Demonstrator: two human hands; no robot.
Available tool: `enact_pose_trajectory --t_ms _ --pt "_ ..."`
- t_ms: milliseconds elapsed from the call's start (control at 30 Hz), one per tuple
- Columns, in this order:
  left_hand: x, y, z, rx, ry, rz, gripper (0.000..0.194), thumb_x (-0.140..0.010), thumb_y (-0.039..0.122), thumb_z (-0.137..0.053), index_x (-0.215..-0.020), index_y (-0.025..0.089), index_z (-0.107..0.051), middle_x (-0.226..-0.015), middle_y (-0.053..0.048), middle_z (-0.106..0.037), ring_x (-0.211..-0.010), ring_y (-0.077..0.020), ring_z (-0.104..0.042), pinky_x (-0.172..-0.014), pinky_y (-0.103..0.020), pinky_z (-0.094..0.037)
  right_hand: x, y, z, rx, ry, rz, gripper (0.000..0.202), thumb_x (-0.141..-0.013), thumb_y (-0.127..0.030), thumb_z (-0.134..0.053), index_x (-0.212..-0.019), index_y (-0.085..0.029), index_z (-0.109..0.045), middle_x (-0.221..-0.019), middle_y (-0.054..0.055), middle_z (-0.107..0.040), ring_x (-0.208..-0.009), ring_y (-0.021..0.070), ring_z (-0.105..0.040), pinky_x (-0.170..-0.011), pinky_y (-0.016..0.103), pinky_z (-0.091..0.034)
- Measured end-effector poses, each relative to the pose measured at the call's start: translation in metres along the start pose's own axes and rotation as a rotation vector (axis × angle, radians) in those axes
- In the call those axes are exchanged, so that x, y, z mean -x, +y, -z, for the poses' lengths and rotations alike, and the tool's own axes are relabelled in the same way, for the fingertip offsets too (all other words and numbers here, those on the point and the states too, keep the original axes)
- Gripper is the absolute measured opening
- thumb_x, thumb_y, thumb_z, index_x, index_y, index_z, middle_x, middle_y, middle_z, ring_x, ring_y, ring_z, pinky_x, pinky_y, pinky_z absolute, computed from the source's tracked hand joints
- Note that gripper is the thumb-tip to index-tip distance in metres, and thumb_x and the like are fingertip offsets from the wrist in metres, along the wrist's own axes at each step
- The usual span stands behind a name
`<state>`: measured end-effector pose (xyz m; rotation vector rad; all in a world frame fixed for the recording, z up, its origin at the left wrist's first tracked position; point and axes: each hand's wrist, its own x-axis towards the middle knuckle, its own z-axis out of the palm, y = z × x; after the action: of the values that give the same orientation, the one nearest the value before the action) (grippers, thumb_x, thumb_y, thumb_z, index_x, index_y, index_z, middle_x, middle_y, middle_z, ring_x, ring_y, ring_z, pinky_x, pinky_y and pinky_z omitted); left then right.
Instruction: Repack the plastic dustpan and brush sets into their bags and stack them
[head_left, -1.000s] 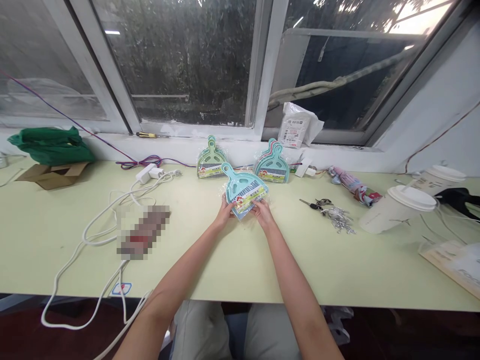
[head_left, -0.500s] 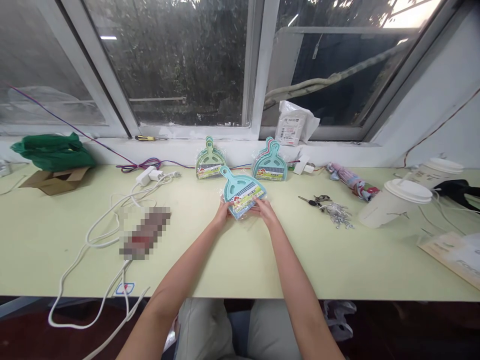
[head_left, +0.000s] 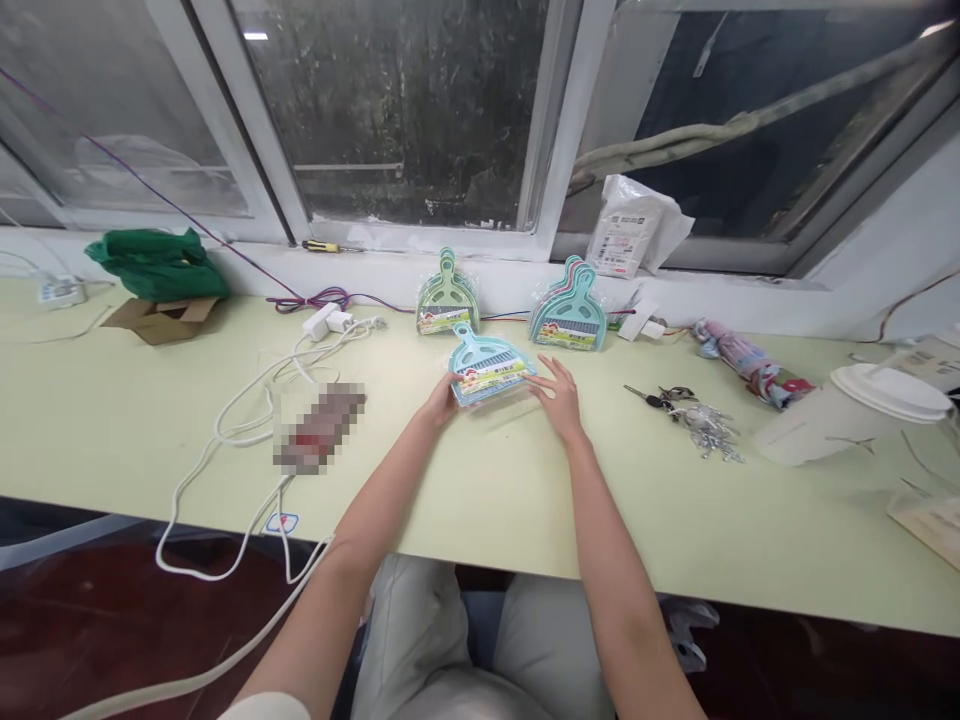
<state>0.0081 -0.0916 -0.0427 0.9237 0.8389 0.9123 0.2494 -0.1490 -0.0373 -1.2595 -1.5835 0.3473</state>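
Note:
A light-blue dustpan (head_left: 487, 352) with a striped brush and a yellow label, in clear wrap, is in front of me. Its handle points toward the window. My left hand (head_left: 441, 402) grips its left corner, thumb on the front and the other fingers mostly hidden. At the right corner, my right hand (head_left: 556, 395) has its fingers spread, with fingertips at the wrap's edge. Behind stand two groups of similar wrapped dustpans: green dustpans (head_left: 448, 300) at left, and blue and pink dustpans (head_left: 568, 310) at right, leaning against the wall.
On the left lie white cables (head_left: 217, 425), a pixelated object (head_left: 319, 428) and a green bag (head_left: 157, 262) on a cardboard box (head_left: 161, 318). To the right are keys (head_left: 686, 415), a folded umbrella (head_left: 750, 365) and a white cup (head_left: 847, 415). A screwdriver (head_left: 321, 246) rests on the sill.
The dustpan now tilts back, its front more foreshortened. My right hand has loosened and spread its fingers at the right corner; my left hand keeps its grip. The camera view has shifted.

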Motion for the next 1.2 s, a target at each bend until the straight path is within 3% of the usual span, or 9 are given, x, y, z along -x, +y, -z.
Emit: enact_pose_trajectory --t_ms 200,300,433,533,600,800,900,1033,1200 --pt "0.004 0.000 0.001 -0.064 -0.121 0.080 0.051 -0.069 0.036 -0.061 -0.116 0.016 -0.054 -0.104 -0.016 -0.068 -0.081 -0.0325 -0.068 -0.067 -0.046 -0.055 0.003 0.002 -0.003 -0.232 0.117 -0.077 0.012 -0.074 -0.036 -0.069 -0.075 -0.025 -0.073 -0.101 0.004 -0.070 -0.107 0.0232 -0.059 -0.103 0.042 -0.040" --pt "0.007 0.000 0.002 -0.032 -0.196 0.085 0.061 -0.069 0.030 -0.066 -0.126 0.020 -0.046 -0.108 -0.014 -0.067 -0.081 -0.0303 -0.069 -0.069 -0.048 -0.057 0.004 0.005 -0.009 -0.195 0.194 -0.132 0.013 -0.071 -0.036 -0.070 -0.070 -0.023 -0.070 -0.102 0.006 -0.065 -0.097 0.0211 -0.060 -0.097 0.038 -0.044" --pt "0.010 0.001 0.000 -0.050 -0.229 0.069 0.068 -0.069 0.029 -0.068 -0.131 0.025 -0.040 -0.110 -0.011 -0.065 -0.081 -0.0292 -0.069 -0.069 -0.052 -0.057 0.004 0.013 -0.015 -0.238 0.256 -0.286 0.037 -0.062 -0.033 -0.074 -0.097 -0.024 -0.067 -0.124 0.006 -0.056 -0.102 0.0201 -0.057 -0.091 0.035 -0.046" --pt "0.013 0.001 -0.005 -0.101 -0.256 0.067 0.070 -0.071 0.033 -0.069 -0.133 0.028 -0.039 -0.110 -0.011 -0.065 -0.077 -0.0275 -0.069 -0.068 -0.051 -0.057 0.004 0.019 -0.017 -0.471 0.125 -0.490 0.049 -0.056 -0.034 -0.075 -0.101 -0.021 -0.063 -0.104 0.004 -0.065 -0.089 0.0200 -0.060 -0.080 0.034 -0.049" --pt "0.014 0.000 -0.010 -0.134 -0.245 0.023 0.070 -0.073 0.038 -0.069 -0.135 0.029 -0.038 -0.112 -0.011 -0.064 -0.077 -0.0260 -0.069 -0.070 -0.049 -0.057 0.003 0.022 -0.016 -0.559 0.079 -0.567 0.043 -0.055 -0.035 -0.074 -0.093 -0.019 -0.064 -0.086 0.002 -0.067 -0.078 0.0192 -0.060 -0.072 0.033 -0.049" --pt "0.008 -0.007 -0.017 -0.298 -0.081 -0.335 0.091 -0.058 0.025 -0.081 -0.139 0.028 -0.039 -0.109 -0.007 -0.065 -0.092 -0.0218 -0.064 -0.088 -0.044 -0.049 -0.001 0.026 -0.016 -0.540 0.361 -0.481 0.038 -0.058 -0.034 -0.069 -0.090 -0.022 -0.053 -0.085 -0.002 -0.063 -0.078 0.0151 -0.057 -0.074 0.027 -0.046" --pt "0.000 -0.012 -0.012 -0.448 0.052 -0.446 0.067 -0.056 0.022 -0.079 -0.120 0.022 -0.059 -0.092 -0.005 -0.067 -0.087 -0.0212 -0.061 -0.089 -0.041 -0.047 -0.001 0.026 -0.017 -0.498 0.328 -0.393 0.036 -0.060 -0.032 -0.068 -0.089 -0.023 -0.049 -0.084 -0.003 -0.061 -0.080 0.0150 -0.057 -0.078 0.028 -0.045" --pt "-0.009 -0.015 -0.003 -0.524 0.120 -0.481 0.035 -0.060 0.027 -0.075 -0.093 0.020 -0.067 -0.085 -0.003 -0.068 -0.080 -0.0200 -0.060 -0.082 -0.037 -0.048 0.000 0.030 -0.020 -0.456 0.202 -0.338 0.036 -0.060 -0.028 -0.069 -0.090 -0.024 -0.051 -0.084 -0.003 -0.063 -0.082 0.0166 -0.058 -0.082 0.030 -0.045" --pt "-0.013 -0.016 0.005 -0.564 0.086 -0.461 0.030 -0.059 0.034 -0.075 -0.083 0.018 -0.066 -0.078 -0.001 -0.066 -0.077 -0.0187 -0.058 -0.076 -0.032 -0.047 0.005 0.037 -0.021 -0.298 0.062 -0.335 0.043 -0.060 -0.023 -0.071 -0.101 -0.024 -0.059 -0.088 -0.002 -0.067 -0.090 0.0200 -0.058 -0.095 0.037 -0.042"
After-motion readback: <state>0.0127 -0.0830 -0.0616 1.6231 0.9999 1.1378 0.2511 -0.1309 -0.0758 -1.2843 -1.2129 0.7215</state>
